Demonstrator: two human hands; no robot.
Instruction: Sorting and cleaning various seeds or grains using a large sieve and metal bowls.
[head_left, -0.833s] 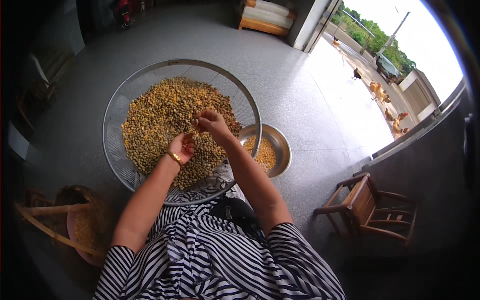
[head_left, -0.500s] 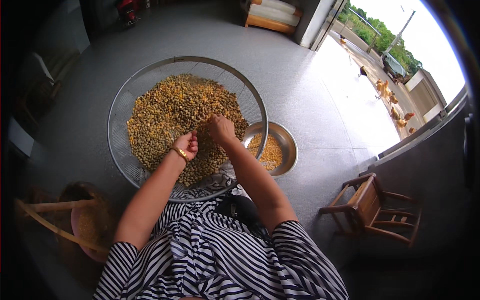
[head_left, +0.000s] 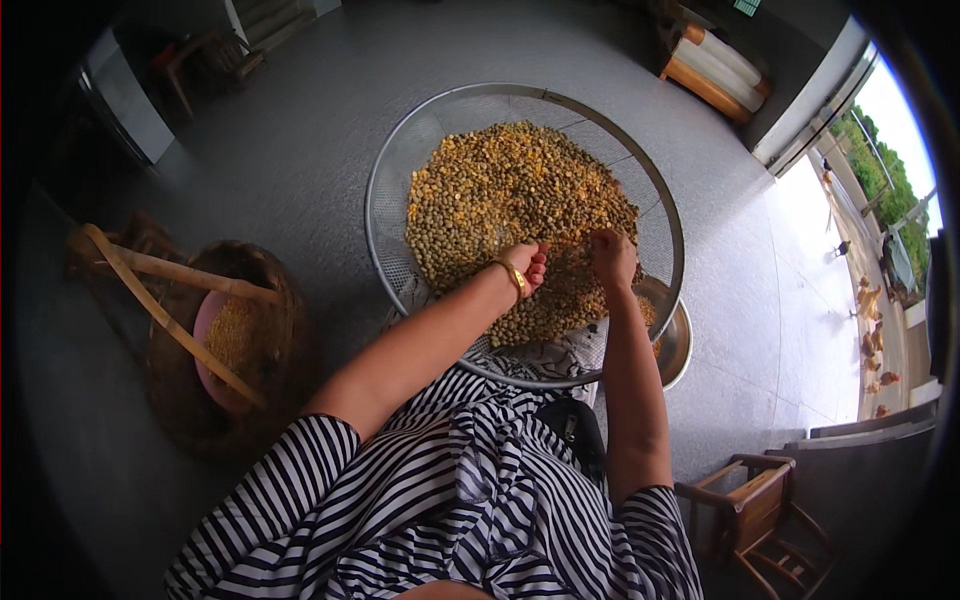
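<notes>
A wide round wire-mesh sieve [head_left: 676, 225] with a metal rim rests over my lap. A broad heap of brown-green beans [head_left: 470, 215] mixed with yellow-orange bits lies in it. Low over the near side of the heap is my left hand [head_left: 525, 265], its fingers curled together, a gold-coloured bracelet [head_left: 517, 281] at the wrist. To its right, apart from it, my right hand [head_left: 614, 260] points down at the beans with its fingers drawn in. Whatever either hand pinches is too small or hidden to name.
A metal basin [head_left: 676, 350] with yellow grain stands partly under the sieve's right side. At left, a woven basket [head_left: 285, 325] with a bamboo handle holds a pink bowl [head_left: 205, 325] of grain. A wooden chair [head_left: 757, 510] is at lower right. Chickens [head_left: 868, 300] are outside the doorway.
The whole view has swung left, so the sieve and hands appear farther right and the basket shows more fully. Both hands remain curled over the beans, slightly farther apart.
</notes>
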